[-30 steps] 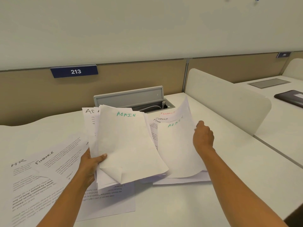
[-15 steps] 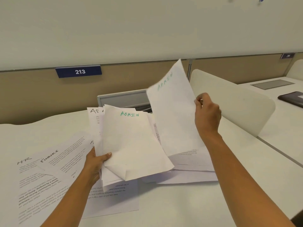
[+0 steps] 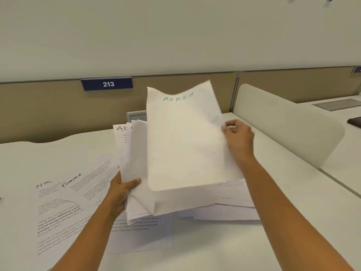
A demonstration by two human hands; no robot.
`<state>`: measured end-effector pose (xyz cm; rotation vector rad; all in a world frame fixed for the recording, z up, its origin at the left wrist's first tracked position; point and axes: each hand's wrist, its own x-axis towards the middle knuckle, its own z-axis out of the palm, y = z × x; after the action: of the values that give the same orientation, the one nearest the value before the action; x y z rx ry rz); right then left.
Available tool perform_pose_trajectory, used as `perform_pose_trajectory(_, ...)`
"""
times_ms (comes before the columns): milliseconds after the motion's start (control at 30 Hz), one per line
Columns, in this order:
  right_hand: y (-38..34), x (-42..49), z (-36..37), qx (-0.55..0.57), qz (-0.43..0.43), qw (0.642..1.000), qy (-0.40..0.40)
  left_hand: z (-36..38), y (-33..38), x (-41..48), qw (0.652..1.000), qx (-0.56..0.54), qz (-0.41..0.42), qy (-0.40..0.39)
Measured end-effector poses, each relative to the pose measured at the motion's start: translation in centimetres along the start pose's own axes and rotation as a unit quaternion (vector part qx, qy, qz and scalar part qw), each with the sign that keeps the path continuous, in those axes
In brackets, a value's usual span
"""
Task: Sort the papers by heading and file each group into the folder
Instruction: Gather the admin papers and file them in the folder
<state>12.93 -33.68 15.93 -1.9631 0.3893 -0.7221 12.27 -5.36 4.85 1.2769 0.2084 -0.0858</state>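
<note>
My left hand [image 3: 122, 192] grips the lower left edge of a stack of white sheets [image 3: 138, 153], tilted up off the desk. My right hand [image 3: 237, 138] pinches the right edge of a single sheet [image 3: 183, 139] headed ADMIN in green, held over the front of that stack. Under both lies a loose pile of papers [image 3: 230, 208] on the desk. Flat at the left lie a sheet headed HR [image 3: 48, 208] and a sheet headed FINANCE [image 3: 86, 182]. No folder is in view.
A white desk [image 3: 214, 247] carries everything. Behind the papers, a grey cable box [image 3: 136, 115] peeks out below a tan partition with a blue 213 label [image 3: 107, 84]. A white rounded divider [image 3: 287, 124] stands at the right, with a neighbouring desk beyond.
My right hand lifted an ADMIN sheet off the right-hand pile and carried it left, over the stack in my left hand. The left hand stayed put.
</note>
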Motion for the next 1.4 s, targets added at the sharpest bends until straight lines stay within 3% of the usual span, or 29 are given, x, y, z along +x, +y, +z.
perform_pose_trajectory(200,5.2,-3.3,3.6,-0.009,0.103,0.992,-0.074,0.4,0.4,-0.3,0.999,-0.011,0.008,-0.032)
perform_pose_trajectory(333,6.9,-3.8,4.6,0.068,0.184,0.973,-0.122,0.1,0.3,-0.1,0.999,-0.009,0.018,-0.046)
perform_pose_trajectory(400,7.3,-3.6,4.6,0.146,0.25,0.941,-0.176,0.0,0.3,-0.1,0.998,-0.009,0.019,-0.054)
perform_pose_trajectory(467,7.2,-3.5,4.1,0.215,0.312,0.885,-0.272,-0.1,0.3,-0.1,0.998,-0.007,0.021,-0.064)
perform_pose_trajectory(533,7.2,-3.6,3.8,0.241,0.322,0.846,-0.35,-0.1,0.4,-0.1,0.997,-0.001,0.021,-0.075)
perform_pose_trajectory(567,7.3,-3.6,3.9,0.243,0.315,0.844,-0.36,-0.1,0.5,-0.1,0.997,0.001,0.02,-0.079)
perform_pose_trajectory(667,7.5,-3.6,4.5,0.252,0.3,0.866,-0.31,0.0,0.6,-0.1,0.995,0.008,0.014,-0.095)
perform_pose_trajectory(900,7.4,-2.8,4.5,0.317,0.297,0.868,-0.239,-0.9,0.6,-0.7,0.981,0.047,-0.045,-0.182)
perform_pose_trajectory(1133,7.5,-2.7,4.5,0.325,0.277,0.872,-0.237,-2.3,1.8,-1.2,0.963,0.008,-0.039,-0.267)
perform_pose_trajectory(1400,7.0,-3.4,4.7,0.323,0.211,0.878,-0.284,-1.3,3.9,-0.4,0.985,-0.016,0.007,-0.173)
